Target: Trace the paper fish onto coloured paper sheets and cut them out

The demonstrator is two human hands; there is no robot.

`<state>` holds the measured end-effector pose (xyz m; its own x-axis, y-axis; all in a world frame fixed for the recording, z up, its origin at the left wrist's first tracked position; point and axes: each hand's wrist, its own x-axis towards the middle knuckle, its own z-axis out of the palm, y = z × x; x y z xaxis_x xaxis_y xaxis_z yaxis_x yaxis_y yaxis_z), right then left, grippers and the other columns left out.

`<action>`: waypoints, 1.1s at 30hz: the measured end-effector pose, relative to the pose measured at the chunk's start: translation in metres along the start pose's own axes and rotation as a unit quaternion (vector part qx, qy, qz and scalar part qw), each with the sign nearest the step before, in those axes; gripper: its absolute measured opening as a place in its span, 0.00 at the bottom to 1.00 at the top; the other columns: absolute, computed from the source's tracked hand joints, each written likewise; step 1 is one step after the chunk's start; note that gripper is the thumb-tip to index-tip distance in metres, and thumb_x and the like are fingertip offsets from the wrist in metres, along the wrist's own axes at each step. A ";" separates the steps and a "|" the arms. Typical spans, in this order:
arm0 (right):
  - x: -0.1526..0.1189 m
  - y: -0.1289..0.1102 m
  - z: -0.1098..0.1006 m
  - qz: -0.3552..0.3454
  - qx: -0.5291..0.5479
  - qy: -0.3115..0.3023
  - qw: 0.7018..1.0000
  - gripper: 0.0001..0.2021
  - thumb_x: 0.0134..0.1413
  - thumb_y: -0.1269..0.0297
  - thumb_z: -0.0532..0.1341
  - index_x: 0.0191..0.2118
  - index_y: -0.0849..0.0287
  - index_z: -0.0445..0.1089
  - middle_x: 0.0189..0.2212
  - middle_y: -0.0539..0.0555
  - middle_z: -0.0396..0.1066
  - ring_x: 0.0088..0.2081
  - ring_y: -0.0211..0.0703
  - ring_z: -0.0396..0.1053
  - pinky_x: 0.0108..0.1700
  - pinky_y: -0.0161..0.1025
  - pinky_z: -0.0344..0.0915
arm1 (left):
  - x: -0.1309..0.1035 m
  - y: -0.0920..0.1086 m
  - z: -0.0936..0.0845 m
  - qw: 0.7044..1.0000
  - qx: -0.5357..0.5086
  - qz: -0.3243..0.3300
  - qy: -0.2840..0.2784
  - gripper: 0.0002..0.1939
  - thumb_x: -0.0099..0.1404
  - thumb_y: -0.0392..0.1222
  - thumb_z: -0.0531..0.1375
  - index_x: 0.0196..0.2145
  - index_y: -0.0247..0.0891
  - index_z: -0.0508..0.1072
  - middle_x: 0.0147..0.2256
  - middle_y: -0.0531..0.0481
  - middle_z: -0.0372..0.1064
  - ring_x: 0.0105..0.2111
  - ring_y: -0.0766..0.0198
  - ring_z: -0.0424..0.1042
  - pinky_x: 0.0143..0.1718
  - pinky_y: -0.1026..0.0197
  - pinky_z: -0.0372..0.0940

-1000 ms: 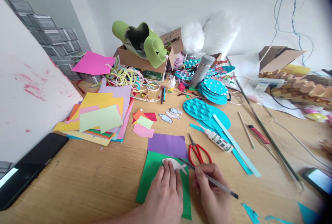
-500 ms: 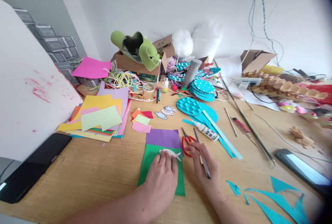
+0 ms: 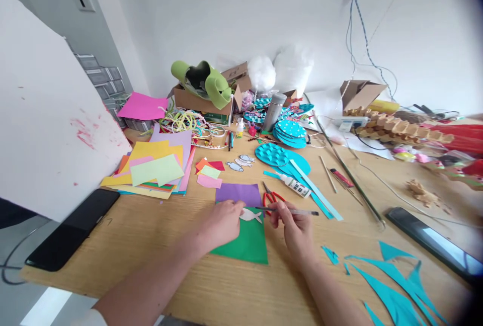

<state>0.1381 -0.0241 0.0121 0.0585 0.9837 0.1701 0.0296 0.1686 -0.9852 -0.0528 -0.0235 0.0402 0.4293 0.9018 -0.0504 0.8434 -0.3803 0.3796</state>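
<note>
A white paper fish [image 3: 249, 215] lies on a green sheet [image 3: 247, 243], whose top edge meets a purple sheet [image 3: 239, 193]. My left hand [image 3: 222, 223] rests over the left part of the green sheet, its fingers curled together at the fish's left end; whether it grips anything is hidden. Between the thumb and fingers of my right hand [image 3: 292, 225] is a grey pencil [image 3: 302, 212], held nearly level, with its thin end over the fish's upper right side. Red-handled scissors [image 3: 268, 198] lie just behind the pencil, partly covered by my right hand.
Coloured papers [image 3: 156, 170] are stacked at the left, near a black phone [image 3: 71, 230]. Small drawn fish [image 3: 234, 166], a glue bottle [image 3: 296, 185] and blue discs [image 3: 271, 154] lie behind. Blue scraps [image 3: 392, 275] and another phone [image 3: 433, 238] are at the right.
My left hand has drawn back leftward off the fish, uncovering more of the green sheet. The pencil in my right hand has turned from steep to nearly level, its end over the fish. The view has shifted.
</note>
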 end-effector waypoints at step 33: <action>-0.011 0.021 0.015 0.125 -0.049 -0.101 0.986 0.16 0.52 0.49 0.60 0.29 0.57 0.61 0.20 0.48 0.66 0.17 0.32 0.59 0.14 0.26 0.56 | 0.005 -0.025 -0.001 0.995 -0.059 0.082 -0.011 0.20 0.60 0.29 0.49 0.48 0.43 0.68 0.41 0.48 0.71 0.42 0.58 0.70 0.42 0.58 0.63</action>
<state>0.1226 -0.0306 -0.0106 -0.1228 0.9878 -0.0954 0.1369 -0.0784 -0.9875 -0.0718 -0.0094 0.0316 0.5667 0.8239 0.0011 0.7178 -0.4943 0.4903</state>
